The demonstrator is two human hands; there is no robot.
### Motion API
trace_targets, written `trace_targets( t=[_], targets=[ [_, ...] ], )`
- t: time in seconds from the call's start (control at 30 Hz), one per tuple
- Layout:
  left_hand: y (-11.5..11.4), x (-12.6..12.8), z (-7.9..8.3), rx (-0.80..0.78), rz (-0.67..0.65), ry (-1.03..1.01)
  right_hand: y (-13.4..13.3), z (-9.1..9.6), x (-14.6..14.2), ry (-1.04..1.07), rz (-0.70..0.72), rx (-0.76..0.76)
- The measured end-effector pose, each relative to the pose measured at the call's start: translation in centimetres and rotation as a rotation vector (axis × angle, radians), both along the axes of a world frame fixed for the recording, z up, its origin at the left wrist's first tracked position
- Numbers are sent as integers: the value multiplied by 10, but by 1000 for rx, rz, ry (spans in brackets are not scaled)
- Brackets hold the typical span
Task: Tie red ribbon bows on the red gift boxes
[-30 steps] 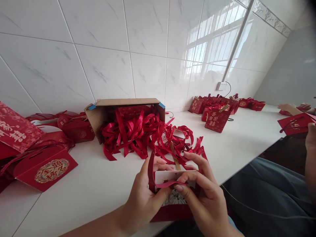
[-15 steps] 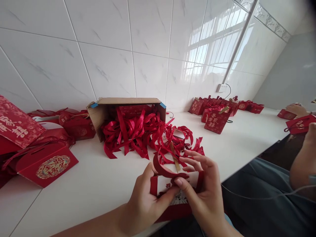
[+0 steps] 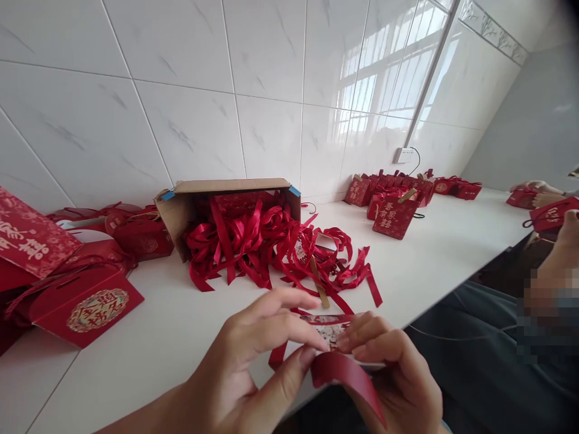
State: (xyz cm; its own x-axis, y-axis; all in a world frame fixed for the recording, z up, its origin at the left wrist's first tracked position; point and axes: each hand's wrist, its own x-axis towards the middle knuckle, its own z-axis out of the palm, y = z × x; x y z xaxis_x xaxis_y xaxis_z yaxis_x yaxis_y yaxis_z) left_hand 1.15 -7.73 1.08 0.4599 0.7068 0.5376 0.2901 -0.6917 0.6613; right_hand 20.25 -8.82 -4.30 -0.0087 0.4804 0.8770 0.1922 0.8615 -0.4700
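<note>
Low at the front edge of the table, a small red gift box (image 3: 328,328) with a white and patterned top is between my two hands. A curved red strap (image 3: 348,377) bends toward me from its top. My left hand (image 3: 248,355) has its thumb and forefinger closed at the strap's end, the other fingers arched above the box. My right hand (image 3: 402,374) curls round the right side, its fingertips pressing on the patterned top. Just beyond lie loose red ribbons (image 3: 244,241), spilling from a cardboard box (image 3: 230,184) on its side. The underside of the gift box is hidden.
Finished-looking red boxes (image 3: 102,307) are heaped at the left. More red boxes (image 3: 395,217) stand toward the back right near a wall socket (image 3: 404,155). At the far right, another person's hands (image 3: 570,232) hold red boxes. A tiled wall (image 3: 190,132) backs the table.
The strap has swung from standing up on the far side to bending toward me. My left hand has shifted over the box top; my right hand has moved round its right side.
</note>
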Motion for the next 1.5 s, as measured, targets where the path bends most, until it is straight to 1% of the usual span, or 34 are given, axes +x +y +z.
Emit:
trace_targets(
  t=[0.07, 0.17, 0.23, 0.3, 0.43, 0.47, 0.57, 0.73, 0.8, 0.87, 0.97, 1.0, 1.1, 1.13, 1.17, 1.23, 1.33, 1.43, 1.5],
  targets=[
    [-5, 2, -2, 45, 13, -26, -1, 2, -1, 7, -2, 19],
    [-12, 11, -2, 90, -18, -171, -1, 5, -4, 33, -13, 8],
    [-16, 17, -1, 116, -26, -225, -2, 6, -6, 32, -16, 2],
    [-19, 20, 0, 124, -1, -201, -2, 6, -7, 30, -28, 16],
    [-15, 17, 1, 73, 138, -130, -4, 3, -7, -35, -20, 46],
    [-13, 16, 2, 48, 143, -107, -5, 3, -7, -48, -16, 55],
    [-10, 13, 5, -13, 100, -65, -6, 5, -8, -34, -39, 90],
    [-12, 11, 6, -34, 111, -2, -6, 8, -11, -27, -61, 108],
    [-12, 10, 5, -74, 97, 48, -7, 8, -12, -33, -60, 112],
    [-12, 8, 5, -112, 40, 68, -8, 7, -14, -28, -54, 115],
    [-11, 7, 4, -178, -22, -4, -9, 7, -16, -9, -45, 105],
    [-10, 7, 3, -231, -42, -42, -9, 7, -17, -4, -45, 99],
    [-11, 10, 3, -483, -144, -149, -10, 7, -17, 10, -43, 77],
    [-11, 11, 3, -544, -163, -175, -10, 7, -17, 17, -42, 73],
    [-12, 11, 4, -573, -161, -193, -10, 7, -17, 22, -44, 73],
    [-12, 12, 5, -546, -118, -193, -10, 6, -17, 29, -48, 79],
    [-13, 11, 5, -473, -77, -119, -10, 6, -17, 17, -47, 89],
    [-12, 10, 3, -405, -65, -64, -10, 6, -17, 9, -40, 95],
    [-11, 10, 1, -338, -83, -56, -11, 6, -17, 4, -30, 99]
  ],
)
